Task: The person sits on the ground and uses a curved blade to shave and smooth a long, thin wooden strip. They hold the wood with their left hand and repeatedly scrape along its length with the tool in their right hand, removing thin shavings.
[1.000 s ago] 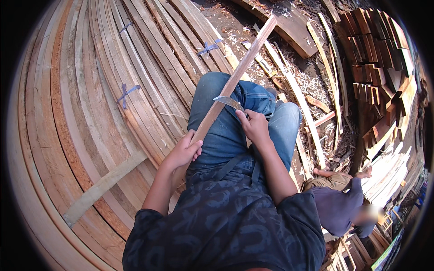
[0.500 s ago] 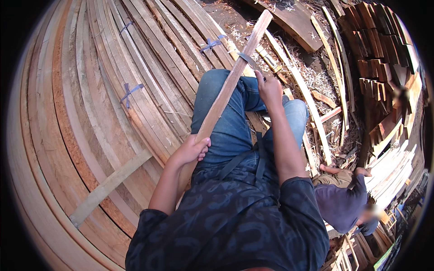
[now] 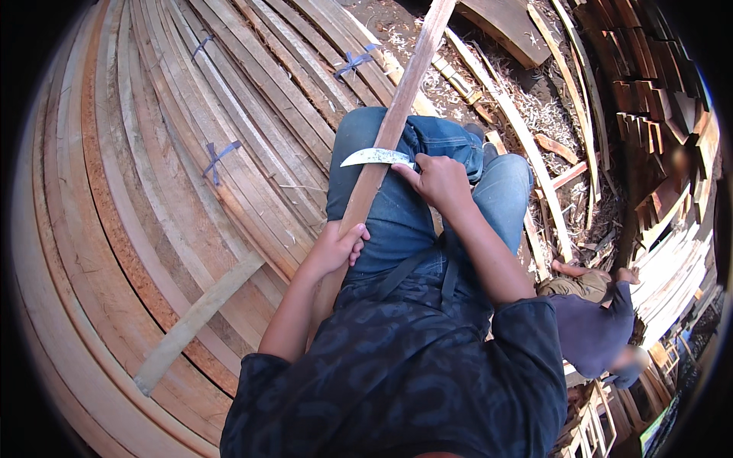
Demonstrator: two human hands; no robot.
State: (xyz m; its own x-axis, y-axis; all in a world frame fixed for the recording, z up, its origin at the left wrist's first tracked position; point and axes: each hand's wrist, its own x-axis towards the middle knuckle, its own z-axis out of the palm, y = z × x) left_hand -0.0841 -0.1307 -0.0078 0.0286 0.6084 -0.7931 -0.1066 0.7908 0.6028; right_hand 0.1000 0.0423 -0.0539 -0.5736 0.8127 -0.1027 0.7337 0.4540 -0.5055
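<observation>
A long wooden slat (image 3: 405, 99) slants across my thigh, its far end running out past the top of the picture. My left hand (image 3: 336, 249) is closed round its nearer part, close to my waist. In my right hand (image 3: 443, 183) is a knife with a curved, pale blade (image 3: 376, 157); the fingers wrap its handle and mostly hide it. The blade lies across the slat above my left thigh, its tip pointing left. My right thumb reaches along beside the slat's right edge.
Long boards (image 3: 145, 191) fill the left side, some tied with blue strips (image 3: 221, 162). A short batten (image 3: 200, 320) crosses them. Wood shavings (image 3: 534, 114) and loose strips cover the ground ahead. Stacked timber (image 3: 649, 99) stands at right, near another person (image 3: 592, 328) bent low.
My right hand and the knife have come down the slat toward me, and the blade now shows flatter and longer. The left hand still grips the slat.
</observation>
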